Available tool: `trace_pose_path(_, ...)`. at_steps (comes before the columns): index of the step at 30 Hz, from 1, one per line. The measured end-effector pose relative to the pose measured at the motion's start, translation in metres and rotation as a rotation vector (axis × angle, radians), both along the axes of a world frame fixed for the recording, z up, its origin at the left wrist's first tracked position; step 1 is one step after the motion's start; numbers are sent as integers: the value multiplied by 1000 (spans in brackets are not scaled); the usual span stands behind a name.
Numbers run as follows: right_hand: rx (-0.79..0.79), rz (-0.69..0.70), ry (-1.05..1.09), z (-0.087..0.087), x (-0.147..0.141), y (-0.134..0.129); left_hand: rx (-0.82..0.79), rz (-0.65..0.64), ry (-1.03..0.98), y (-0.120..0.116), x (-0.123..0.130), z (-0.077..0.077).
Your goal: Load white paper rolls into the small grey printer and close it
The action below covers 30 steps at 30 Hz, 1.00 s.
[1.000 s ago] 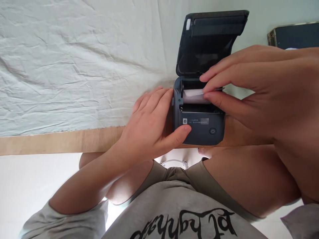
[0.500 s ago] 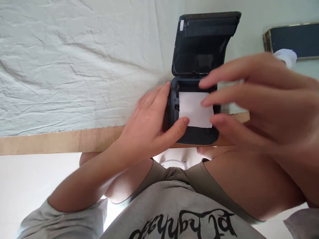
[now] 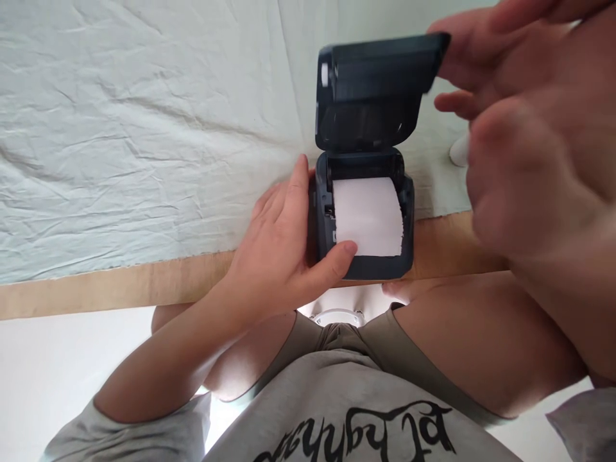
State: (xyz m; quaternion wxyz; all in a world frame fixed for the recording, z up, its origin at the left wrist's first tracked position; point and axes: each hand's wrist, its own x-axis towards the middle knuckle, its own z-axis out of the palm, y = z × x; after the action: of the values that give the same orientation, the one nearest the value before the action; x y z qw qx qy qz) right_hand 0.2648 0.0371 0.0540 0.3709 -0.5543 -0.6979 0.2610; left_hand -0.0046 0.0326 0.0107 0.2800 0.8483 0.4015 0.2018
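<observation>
A small dark portable receipt printer (image 3: 408, 237) sits at the table's front edge with its lid (image 3: 375, 77) raised. In its bay lies a white paper roll (image 3: 368, 215), the loose end reaching over the front. My left hand (image 3: 283, 237) grips the printer's left side, thumb resting on the paper's lower left corner. At the lid's upper right corner is my right hand (image 3: 534, 128), blurred, its fingers apart. Some of those fingertips are at or behind the lid's edge; whether they press on it I cannot tell.
A pale wrinkled cloth (image 3: 144, 128) covers the table, leaving a wooden front edge (image 3: 120, 279) bare. A small white object (image 3: 459, 151) stands right of the printer, partly behind my right hand. My legs are below the edge.
My right hand has moved up and away from the paper to the lid's upper right corner. The lid leans slightly differently. The printer appears a little further left, with my left hand still on it.
</observation>
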Motion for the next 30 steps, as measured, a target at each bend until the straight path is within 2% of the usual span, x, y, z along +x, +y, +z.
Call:
trace_pose_path(3,109,-86,57,2,-1,-3,2,9,-38,0,0,-2)
trace_pose_path(7,163,55,-16,-5,5,-6,6,21,-90,-2,4,-1)
trace_pose_path(11,53,208,-128,-16,16,-2,70,-23,-129,-4,6,0)
trace_pose_path(15,-35,317,-242,-23,24,6,68,-13,-111,-6,6,0)
trace_pose_path(21,-119,341,-132,-23,26,12,61,-25,-128,-5,7,-5)
trace_pose_path(25,-188,369,-104,-22,25,15,40,-23,-105,-3,8,-3)
trace_pose_path(30,-178,370,-98,-25,23,14,42,-52,-96,-2,7,1)
